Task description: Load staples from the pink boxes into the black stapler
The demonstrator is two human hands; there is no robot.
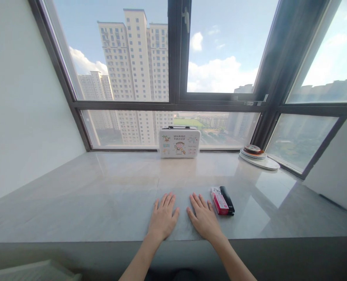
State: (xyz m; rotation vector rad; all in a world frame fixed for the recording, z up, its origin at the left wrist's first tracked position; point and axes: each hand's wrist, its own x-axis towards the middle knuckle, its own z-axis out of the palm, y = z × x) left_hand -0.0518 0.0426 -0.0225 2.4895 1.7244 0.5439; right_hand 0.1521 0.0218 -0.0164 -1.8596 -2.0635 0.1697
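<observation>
Both hands lie flat on the sill (74, 195), palms down, holding nothing: left hand (162, 217) with fingers spread, right hand (204, 218) the same. A red box (219, 201) sits just right of it, black pen (227, 200) touching alongside.

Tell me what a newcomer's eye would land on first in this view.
First, the two bare hands, left hand and right hand, lying flat, fingers spread, on the pale polished stone window ledge. Just right of the right hand lie a small red and white box and a slim black object, side by side. Farther back, against the glass, stands a white cartoon-printed case with a handle, with a stack of round plates to its right.
</observation>
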